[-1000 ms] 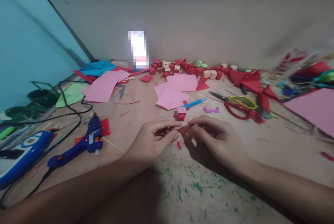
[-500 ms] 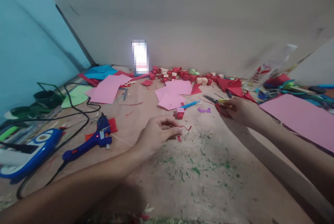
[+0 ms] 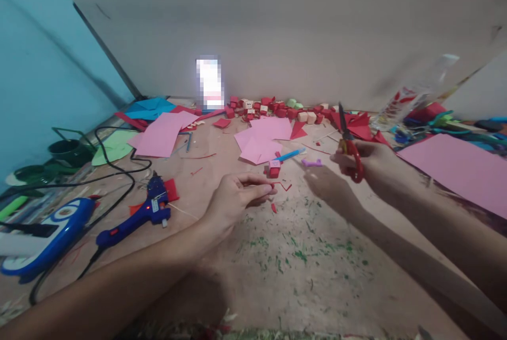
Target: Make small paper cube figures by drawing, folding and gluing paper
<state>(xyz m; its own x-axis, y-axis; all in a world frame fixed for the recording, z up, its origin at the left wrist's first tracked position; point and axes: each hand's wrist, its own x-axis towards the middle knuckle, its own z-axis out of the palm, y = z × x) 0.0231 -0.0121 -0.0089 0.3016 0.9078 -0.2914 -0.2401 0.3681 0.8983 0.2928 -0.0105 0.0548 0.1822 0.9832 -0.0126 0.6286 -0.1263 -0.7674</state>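
Pinched between thumb and fingers of my left hand (image 3: 241,195) is a thin, bent red strip (image 3: 285,187), its zigzag end sticking out to the right. My right hand (image 3: 366,163) is closed around the red handles of a pair of scissors (image 3: 346,131), raised off the table with the dark blades pointing up. Just beyond my left fingertips stands a small pink and red block figure (image 3: 274,168). A blue pen (image 3: 291,154) lies behind it, and a small purple cutout (image 3: 312,162) is to its right. Below my left fingertips rests a red scrap (image 3: 273,207).
A blue glue gun (image 3: 138,218) with a lit red light lies at left, its cord trailing near a blue power strip (image 3: 67,234). Pink sheets (image 3: 265,137) and several small red blocks (image 3: 281,113) lie at the back. A plastic bottle (image 3: 412,94) leans at right.
My right hand has lifted the scissors off the table and turned them so the blades point up. My left hand keeps the red strip almost in place.
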